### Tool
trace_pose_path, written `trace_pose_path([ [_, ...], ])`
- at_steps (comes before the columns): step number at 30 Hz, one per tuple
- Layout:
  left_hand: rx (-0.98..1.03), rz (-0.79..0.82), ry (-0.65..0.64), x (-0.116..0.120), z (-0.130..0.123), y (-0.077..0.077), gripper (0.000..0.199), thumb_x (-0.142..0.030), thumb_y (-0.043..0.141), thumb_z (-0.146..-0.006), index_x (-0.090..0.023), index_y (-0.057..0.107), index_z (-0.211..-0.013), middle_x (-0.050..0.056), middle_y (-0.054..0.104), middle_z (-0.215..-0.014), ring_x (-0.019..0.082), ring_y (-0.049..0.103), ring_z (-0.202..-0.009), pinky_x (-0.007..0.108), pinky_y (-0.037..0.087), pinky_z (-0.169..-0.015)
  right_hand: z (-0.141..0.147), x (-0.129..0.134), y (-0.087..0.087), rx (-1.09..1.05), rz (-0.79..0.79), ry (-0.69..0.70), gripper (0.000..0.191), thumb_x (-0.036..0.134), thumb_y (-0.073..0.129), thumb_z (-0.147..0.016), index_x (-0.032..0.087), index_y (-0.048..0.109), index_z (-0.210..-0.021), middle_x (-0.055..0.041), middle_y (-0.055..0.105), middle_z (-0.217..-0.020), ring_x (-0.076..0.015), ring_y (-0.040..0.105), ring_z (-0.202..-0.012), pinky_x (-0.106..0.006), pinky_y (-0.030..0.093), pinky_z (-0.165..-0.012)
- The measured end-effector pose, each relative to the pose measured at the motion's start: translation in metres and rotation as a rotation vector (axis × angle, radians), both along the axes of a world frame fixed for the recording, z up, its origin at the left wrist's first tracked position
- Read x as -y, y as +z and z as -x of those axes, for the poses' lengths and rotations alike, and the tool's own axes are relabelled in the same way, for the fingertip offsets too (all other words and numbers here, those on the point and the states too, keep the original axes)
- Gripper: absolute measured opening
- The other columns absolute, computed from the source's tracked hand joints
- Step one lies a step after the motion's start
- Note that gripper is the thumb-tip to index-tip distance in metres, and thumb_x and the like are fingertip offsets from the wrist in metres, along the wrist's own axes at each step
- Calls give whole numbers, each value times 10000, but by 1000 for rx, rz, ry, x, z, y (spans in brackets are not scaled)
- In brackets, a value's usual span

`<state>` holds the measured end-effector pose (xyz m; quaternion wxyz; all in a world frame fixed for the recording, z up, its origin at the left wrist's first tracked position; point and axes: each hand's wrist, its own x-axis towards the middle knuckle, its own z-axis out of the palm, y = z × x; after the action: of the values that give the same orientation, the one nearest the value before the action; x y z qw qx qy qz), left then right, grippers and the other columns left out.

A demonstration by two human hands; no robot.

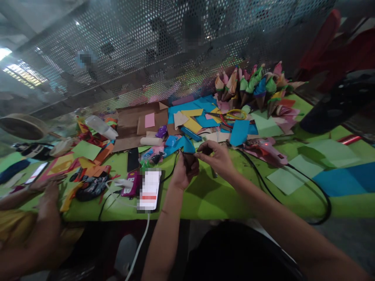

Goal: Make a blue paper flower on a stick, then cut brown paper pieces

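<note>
My left hand [185, 171] is closed around a small brown paper cone, with its fingers wrapped about the side. Blue paper [189, 145] stands out of the cone's top. My right hand [216, 156] meets the cone's right edge in a pinch of thumb and forefinger; what lies between those fingertips is too small to make out. Just right of it a pink glue gun [268, 150] with a red light rests on the table. Finished paper ice cream cones [259, 88] stand in a cluster at the back right.
Green cloth covers the table [228, 203]. A phone [149, 191] with a white cable and a purple power strip [131, 183] lie left. Scissors [215, 114], colored paper and a dark bottle [331, 101] are farther back. A co-worker's hands [51, 187] rest at far left.
</note>
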<state>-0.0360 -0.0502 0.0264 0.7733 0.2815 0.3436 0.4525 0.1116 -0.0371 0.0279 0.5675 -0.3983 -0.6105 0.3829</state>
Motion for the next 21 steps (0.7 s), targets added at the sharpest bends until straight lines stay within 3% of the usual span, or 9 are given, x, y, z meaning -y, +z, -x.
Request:
trace_pose_path([
  [5,-29,42,25,1,-3,-2,580,-684,369,-954,-185,448,-670,-67,345,-492,51,212,-376,142,223,-394,1,0,0,78,-17,-47,230,393,735,-799,216,605,-731,-14,614,-720,-172,547,-684,-297,410,-631],
  [14,78,76,28,0,2,8,648,-691,304,-968,-149,593,-763,-69,353,-480,43,184,-342,155,219,-360,-2,1,6,-40,33,-89,170,364,666,-831,207,658,-765,-11,647,-716,-160,554,-662,-289,433,-621],
  [21,161,68,121,2,6,9,645,-749,395,-909,-159,626,-791,-77,331,-483,33,171,-343,149,178,-352,2,6,2,59,-20,16,251,380,614,-917,233,779,-1037,-81,733,-982,-235,661,-947,-361,504,-816],
])
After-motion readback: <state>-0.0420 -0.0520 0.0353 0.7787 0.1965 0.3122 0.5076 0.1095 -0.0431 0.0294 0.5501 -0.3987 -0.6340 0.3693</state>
